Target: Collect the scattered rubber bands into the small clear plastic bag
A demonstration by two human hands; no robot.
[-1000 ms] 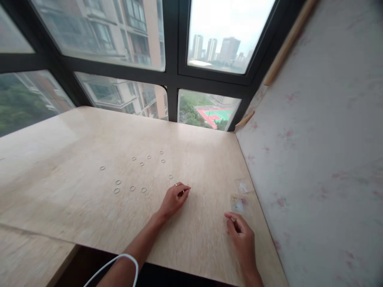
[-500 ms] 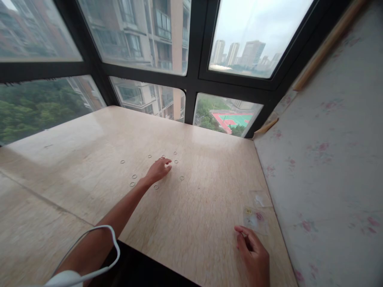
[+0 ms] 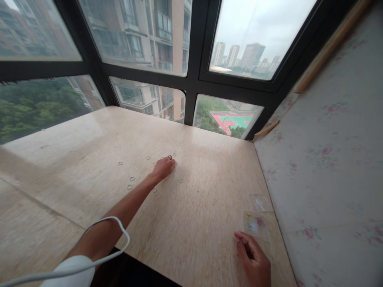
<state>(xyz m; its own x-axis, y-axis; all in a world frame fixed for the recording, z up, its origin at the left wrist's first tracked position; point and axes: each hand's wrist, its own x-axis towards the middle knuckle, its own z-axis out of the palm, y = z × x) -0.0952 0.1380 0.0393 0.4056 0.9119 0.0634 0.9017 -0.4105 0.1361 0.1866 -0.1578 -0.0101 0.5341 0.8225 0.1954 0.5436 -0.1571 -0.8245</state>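
In the head view, a white cable (image 3: 128,236) loops over the left forearm (image 3: 131,207); clear plastic packets (image 3: 256,224) lie near the flowery wall (image 3: 326,187). Thin round rings (image 3: 129,187) dot the glossy, streaked table (image 3: 209,211), some partly covered by the left hand (image 3: 164,167). The right hand (image 3: 254,257) has thumb and finger drawn together; whether either grips anything, I cannot tell.

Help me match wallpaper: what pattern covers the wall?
The wall has pink flowers on pale grey, best in head view.

Dark-framed windows (image 3: 191,84) (cloudy sky (image 3: 263,22) outside), floral wallpaper (image 3: 338,171).
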